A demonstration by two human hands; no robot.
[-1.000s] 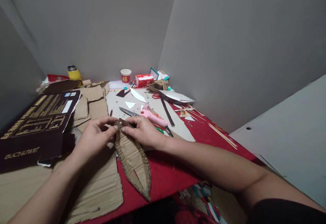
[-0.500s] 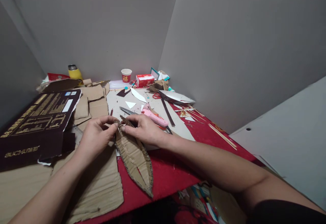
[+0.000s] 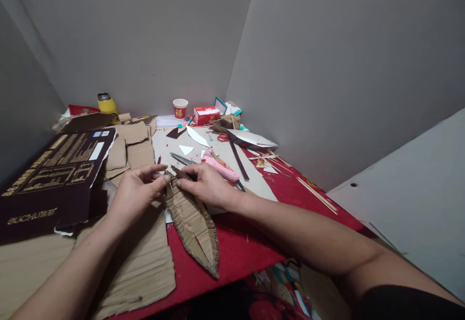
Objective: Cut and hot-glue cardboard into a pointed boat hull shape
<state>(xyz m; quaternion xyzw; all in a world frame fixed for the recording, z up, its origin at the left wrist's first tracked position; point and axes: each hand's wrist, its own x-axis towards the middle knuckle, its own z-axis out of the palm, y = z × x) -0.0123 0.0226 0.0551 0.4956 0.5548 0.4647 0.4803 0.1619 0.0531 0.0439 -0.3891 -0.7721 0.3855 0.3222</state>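
A boat-shaped cardboard piece [image 3: 192,218] with raised edges points its lower tip toward the table's front edge. Its upper end lies between my two hands. My left hand [image 3: 143,186] pinches the left edge near that end with thumb and fingers. From the other side, my right hand [image 3: 203,184] grips the right edge, thumb inside the shape. The two edges stand slightly apart at the top. Just beyond my right hand lie a pink glue gun [image 3: 220,166] and scissors blades [image 3: 181,159].
Flattened cardboard [image 3: 141,266] and a dark printed box panel [image 3: 54,179] cover the left. At the back stand a yellow bottle [image 3: 107,104], a paper cup [image 3: 180,109] and a red box [image 3: 206,115]. Thin sticks [image 3: 317,195] lie on the red cloth [image 3: 236,242] at right.
The upper edges of the cardboard piece have come slightly further apart. My left thumb and fingers have shifted a little, and the piece has moved very slightly.
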